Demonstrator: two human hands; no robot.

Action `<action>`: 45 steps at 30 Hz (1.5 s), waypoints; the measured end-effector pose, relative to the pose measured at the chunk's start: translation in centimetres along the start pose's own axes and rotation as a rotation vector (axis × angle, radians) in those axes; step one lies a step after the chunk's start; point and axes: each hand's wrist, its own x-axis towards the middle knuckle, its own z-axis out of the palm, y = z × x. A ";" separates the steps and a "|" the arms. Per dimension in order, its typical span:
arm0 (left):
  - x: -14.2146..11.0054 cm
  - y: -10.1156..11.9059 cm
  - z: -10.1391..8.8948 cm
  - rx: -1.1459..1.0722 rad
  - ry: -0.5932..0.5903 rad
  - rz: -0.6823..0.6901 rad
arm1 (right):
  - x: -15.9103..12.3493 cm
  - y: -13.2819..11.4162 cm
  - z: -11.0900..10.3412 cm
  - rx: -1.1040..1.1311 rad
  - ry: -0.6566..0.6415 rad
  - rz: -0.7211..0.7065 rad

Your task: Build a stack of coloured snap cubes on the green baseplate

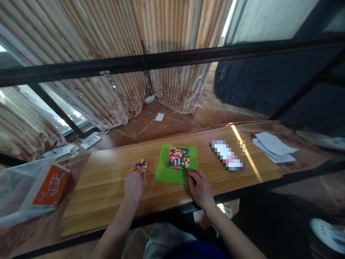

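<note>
Wooden table point(107, 187); far left, a clear plastic bin point(16, 201) holding an orange box point(51, 189). Green baseplate point(176, 163) carries a block of coloured bricks point(179, 157). Right hand point(201, 189) rests flat at the baseplate's near corner, holding nothing. Left hand point(134, 183), fingers loosely curled, touches a small loose brick pile point(141, 164); cannot tell if it grips any.

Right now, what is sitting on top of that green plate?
A square patch of many-coloured small bricks sits on the green plate. The right hand covers its near corner; whatever lies under the bricks is hidden.
</note>
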 end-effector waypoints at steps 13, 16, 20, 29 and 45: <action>1.4 6.4 -0.1 -0.594 -0.037 0.130 | -0.1 0.1 0.1 -0.024 -0.006 0.008; 1.7 7.3 0.1 -0.599 -0.040 0.139 | 0.0 0.1 0.0 -0.020 -0.007 0.006; 1.9 7.4 0.5 -0.619 -0.028 0.097 | -0.1 0.0 0.0 -0.021 -0.006 0.006; 2.1 7.3 1.6 -0.714 -0.074 0.031 | -0.1 0.1 0.0 -0.031 -0.008 0.004; 3.5 7.1 2.8 -1.440 -0.391 -0.451 | -0.1 0.2 0.2 -0.037 0.012 -0.002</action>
